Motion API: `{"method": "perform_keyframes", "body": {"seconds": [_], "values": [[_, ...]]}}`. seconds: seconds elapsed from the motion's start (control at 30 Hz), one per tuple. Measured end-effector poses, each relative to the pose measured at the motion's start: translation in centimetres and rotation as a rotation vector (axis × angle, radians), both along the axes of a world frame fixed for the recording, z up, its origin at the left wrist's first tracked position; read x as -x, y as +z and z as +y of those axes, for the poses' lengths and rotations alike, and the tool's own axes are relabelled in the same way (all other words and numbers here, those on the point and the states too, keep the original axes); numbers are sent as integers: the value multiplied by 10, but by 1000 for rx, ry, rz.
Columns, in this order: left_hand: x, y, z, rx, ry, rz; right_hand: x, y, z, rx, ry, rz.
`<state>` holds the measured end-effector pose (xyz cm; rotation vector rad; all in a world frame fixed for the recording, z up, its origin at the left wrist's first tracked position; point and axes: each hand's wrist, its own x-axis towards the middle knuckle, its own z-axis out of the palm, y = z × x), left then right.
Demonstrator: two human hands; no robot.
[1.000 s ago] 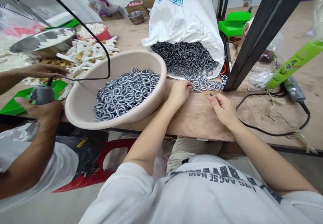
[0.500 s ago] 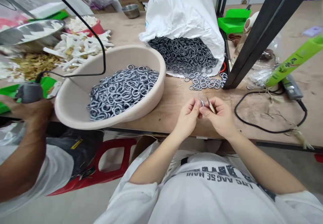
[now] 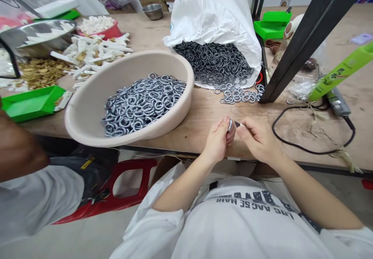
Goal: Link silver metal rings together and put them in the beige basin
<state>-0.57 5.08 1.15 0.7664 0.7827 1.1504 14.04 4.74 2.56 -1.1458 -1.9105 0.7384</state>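
Basin [image 3: 84, 111] on the left, heaped with grey rings [image 3: 145, 101]. Left hand [image 3: 217, 140] in front of the bag [image 3: 215, 18], fingers pinching one ring [image 3: 230, 125] upright above the bench [image 3: 201, 115]. Small dark tool [image 3: 237, 124] just beside it, contact unclear; right hand [image 3: 258, 138] grips that, fingers curled.

Tabletop [image 3: 198, 117]: bright, evenly lit, shadows soft
White sack [image 3: 215, 20]: pale outside, dim at its mouth
Metal rings [image 3: 145, 103]: small cool glints
Steel bowl [image 3: 43, 50]: gleaming, stretched leftward
Co-worker's arm [image 3: 17, 146]: blurred at the edge
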Motion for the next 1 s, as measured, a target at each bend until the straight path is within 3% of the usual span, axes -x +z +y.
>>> {"method": "perform_keyframes", "body": {"seconds": [0.2,0.47,0.57,0.67,0.83,1.0], "values": [[-2,1,-1,55,45,-12,2,4,-7,-96,23,-198],[-3,-4,-7,31,16,5,-2,-3,-3,-18,34,-180],[3,-5,-11,-39,-107,5,-12,-10,17,70,-140,-35],[14,-9,-9,-74,-72,20,-18,-10,49,58,-292,-85],[31,-19,1,-119,18,163,6,-14,101,-33,-262,-517],[44,-20,9,8,76,96,20,-28,130,-37,-212,-416]]}}
